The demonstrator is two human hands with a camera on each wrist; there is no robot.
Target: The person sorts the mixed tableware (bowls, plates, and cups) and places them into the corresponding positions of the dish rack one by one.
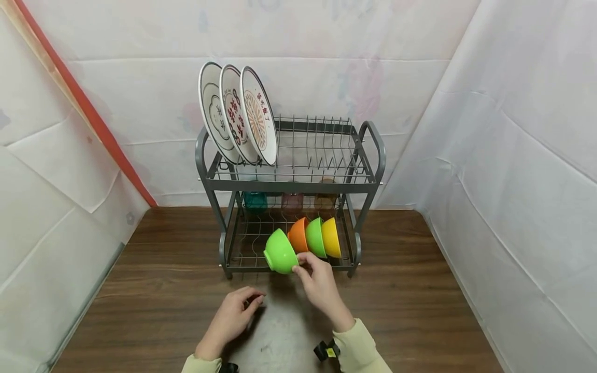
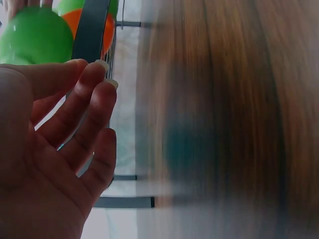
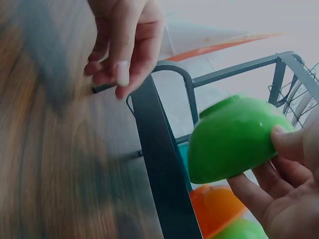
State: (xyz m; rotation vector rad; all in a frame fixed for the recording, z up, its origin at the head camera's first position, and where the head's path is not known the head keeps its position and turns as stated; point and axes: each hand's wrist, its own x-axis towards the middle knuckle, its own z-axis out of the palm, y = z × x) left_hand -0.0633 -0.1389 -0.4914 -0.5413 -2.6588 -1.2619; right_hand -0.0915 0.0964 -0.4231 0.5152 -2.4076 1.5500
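My right hand (image 1: 319,282) pinches the rim of a bright green bowl (image 1: 281,252) between thumb and fingers. The bowl is tilted on its side at the front edge of the rack's lower shelf; in the right wrist view the same green bowl (image 3: 234,139) shows its foot facing away from the palm. Just right of it, an orange bowl (image 1: 298,235), a second green bowl (image 1: 315,238) and a yellow bowl (image 1: 331,238) lean in a row on that shelf. My left hand (image 1: 234,316) hovers low over the table with loosely bent fingers, holding nothing.
A grey two-tier dish rack (image 1: 294,186) stands on the brown wooden table (image 1: 158,290). Three patterned plates, the rightmost a white plate (image 1: 259,116), stand upper left. Behind the bowls are a teal cup (image 1: 255,203), a pinkish cup (image 1: 292,203) and a brown cup (image 1: 325,202).
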